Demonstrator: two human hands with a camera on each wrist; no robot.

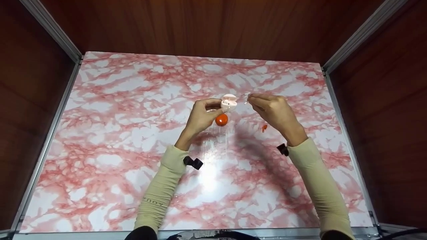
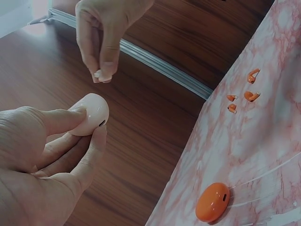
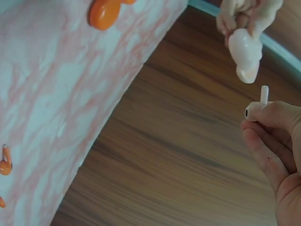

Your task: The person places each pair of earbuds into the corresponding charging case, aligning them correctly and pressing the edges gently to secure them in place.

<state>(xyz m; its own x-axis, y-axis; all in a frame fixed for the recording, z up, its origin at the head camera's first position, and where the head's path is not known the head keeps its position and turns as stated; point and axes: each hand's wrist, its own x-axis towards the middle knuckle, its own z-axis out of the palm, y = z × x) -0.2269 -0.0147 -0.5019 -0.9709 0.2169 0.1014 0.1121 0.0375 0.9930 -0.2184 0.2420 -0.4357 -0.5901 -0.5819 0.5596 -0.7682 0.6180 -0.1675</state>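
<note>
Left hand [image 1: 201, 115] grips glossy white rounded case [image 1: 227, 106], lid [image 1: 229, 96] raised; right hand [image 1: 276, 109] pinches white stemmed earbud [image 3: 255, 111].

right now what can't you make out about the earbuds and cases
Head view: most of the white earbud, covered by the right hand.
Head view: contents of the white case, too small.
Left wrist view: that case's inside, hidden by its shell.
Right wrist view: the orange case, cut off by the top edge; an orange piece, by the left edge.
</note>
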